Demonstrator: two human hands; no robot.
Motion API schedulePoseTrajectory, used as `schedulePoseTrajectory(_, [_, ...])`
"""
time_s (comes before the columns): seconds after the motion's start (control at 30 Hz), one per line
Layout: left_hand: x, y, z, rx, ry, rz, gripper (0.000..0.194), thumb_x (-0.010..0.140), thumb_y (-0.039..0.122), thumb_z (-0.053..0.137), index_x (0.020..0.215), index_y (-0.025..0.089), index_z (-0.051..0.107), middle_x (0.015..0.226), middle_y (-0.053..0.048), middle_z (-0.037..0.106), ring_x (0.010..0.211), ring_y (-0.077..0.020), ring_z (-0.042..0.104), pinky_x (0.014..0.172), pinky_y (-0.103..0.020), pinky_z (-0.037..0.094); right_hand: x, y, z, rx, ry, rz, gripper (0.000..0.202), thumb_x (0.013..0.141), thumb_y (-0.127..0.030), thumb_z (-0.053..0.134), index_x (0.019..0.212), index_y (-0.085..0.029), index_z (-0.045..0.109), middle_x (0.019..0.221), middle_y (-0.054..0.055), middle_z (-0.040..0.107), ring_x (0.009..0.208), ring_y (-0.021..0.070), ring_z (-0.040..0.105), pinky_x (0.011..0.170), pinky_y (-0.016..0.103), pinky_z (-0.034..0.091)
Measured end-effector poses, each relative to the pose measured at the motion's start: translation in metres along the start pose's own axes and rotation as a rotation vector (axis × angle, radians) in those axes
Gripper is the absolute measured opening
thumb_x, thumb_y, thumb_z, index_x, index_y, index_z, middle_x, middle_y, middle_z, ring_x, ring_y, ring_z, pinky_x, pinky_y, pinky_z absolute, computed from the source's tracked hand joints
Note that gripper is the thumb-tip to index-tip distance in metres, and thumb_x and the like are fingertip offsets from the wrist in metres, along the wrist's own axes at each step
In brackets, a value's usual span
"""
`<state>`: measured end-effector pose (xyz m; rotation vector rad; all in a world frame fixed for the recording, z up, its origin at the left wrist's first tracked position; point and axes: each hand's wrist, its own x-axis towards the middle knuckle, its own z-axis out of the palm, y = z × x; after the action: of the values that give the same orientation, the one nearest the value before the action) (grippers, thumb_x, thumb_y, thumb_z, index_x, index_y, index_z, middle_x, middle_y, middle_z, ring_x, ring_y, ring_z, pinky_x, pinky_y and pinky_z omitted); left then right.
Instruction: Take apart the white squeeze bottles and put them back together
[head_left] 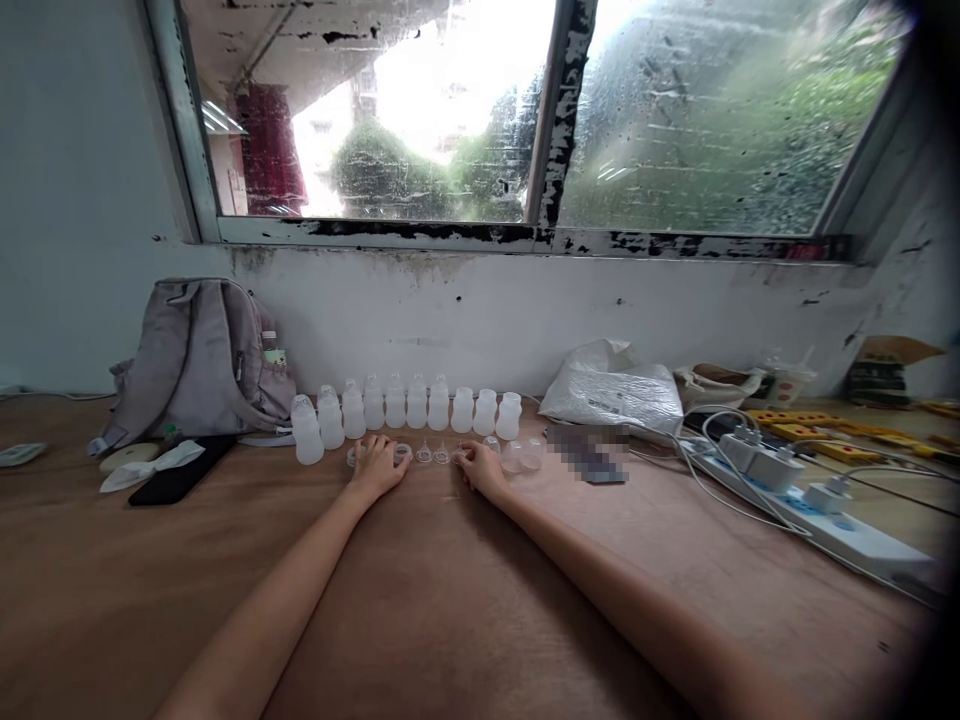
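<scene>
Several frosted baby bottles (395,405) stand in a row near the wall; the ones on the left carry clear domed tops, and the three at the right end have none. In front of them lie small clear nipple pieces (424,453) and rings. My left hand (377,467) rests over this line with fingers spread, its thumb beside a clear ring (403,452). Farther right, my right hand (484,468) has thumb and fingertips pinched at a small clear ring, largely covered by the fingers. Clear caps (523,456) lie just right of that hand.
A grey backpack (202,350) stands on the left, with a black phone-like slab (182,472) and a tissue (154,465) before it. On the right are a white plastic bag (615,388), a blurred-out flat object (592,455) and a power strip (810,505) with trailing cables.
</scene>
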<state>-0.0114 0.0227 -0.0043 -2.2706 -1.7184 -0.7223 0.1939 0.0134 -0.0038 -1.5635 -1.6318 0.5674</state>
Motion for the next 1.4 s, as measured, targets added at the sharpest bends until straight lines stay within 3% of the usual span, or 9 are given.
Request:
schedulePoseTrajectory(0.2, [-0.001,0.0,0.0,0.012,0.037,-0.019,0.04,0.079,0.051,0.034,0.088,0.024,0.062,0.097,-0.008,0.058,0.099,-0.0259,0.044,0.088,-0.043,0.025,0.0,-0.003,-0.001,0.004,-0.017,0.01,0.026,0.074,-0.02,0.05,0.097,-0.011,0.057,0.051,0.0,0.056,0.03,0.0077,0.043,0.029,0.018,0.032])
schedulePoseTrajectory(0.4, [-0.001,-0.002,-0.001,-0.094,-0.004,0.078,0.04,0.083,0.046,0.03,0.114,0.029,0.048,0.115,-0.004,0.051,0.108,-0.0238,0.04,0.089,-0.041,0.025,-0.002,-0.005,-0.002,0.029,-0.021,0.011,0.026,0.075,-0.02,0.05,0.098,-0.011,0.055,0.05,-0.002,0.055,0.029,0.007,0.042,0.028,0.017,0.031])
schedulePoseTrajectory(0.7, [-0.001,0.0,-0.002,-0.074,-0.03,0.089,0.03,0.084,0.039,0.032,0.095,0.023,0.056,0.104,-0.004,0.055,0.1,-0.0214,0.045,0.088,-0.037,0.028,0.002,0.002,0.001,0.111,-0.024,0.022,0.021,0.076,-0.018,0.047,0.094,-0.01,0.053,0.047,-0.004,0.05,0.029,0.0061,0.043,0.026,0.014,0.03])
schedulePoseTrajectory(1.13, [0.0,-0.001,0.0,-0.051,-0.048,0.072,0.025,0.082,0.033,0.036,0.097,0.023,0.054,0.102,-0.004,0.055,0.097,-0.0213,0.045,0.087,-0.038,0.027,0.004,0.005,0.0,0.257,-0.049,0.027,0.024,0.073,-0.012,0.044,0.096,-0.012,0.053,0.046,-0.005,0.049,0.029,0.0056,0.044,0.025,0.013,0.028])
schedulePoseTrajectory(1.4, [0.0,0.0,-0.001,-0.048,-0.04,0.088,0.027,0.083,0.033,0.034,0.099,0.022,0.053,0.104,-0.004,0.054,0.099,-0.0208,0.045,0.088,-0.036,0.027,0.005,0.004,-0.008,0.43,-0.145,-0.002,0.026,0.071,-0.023,0.046,0.095,-0.015,0.051,0.048,-0.007,0.046,0.031,0.0058,0.042,0.025,0.015,0.024])
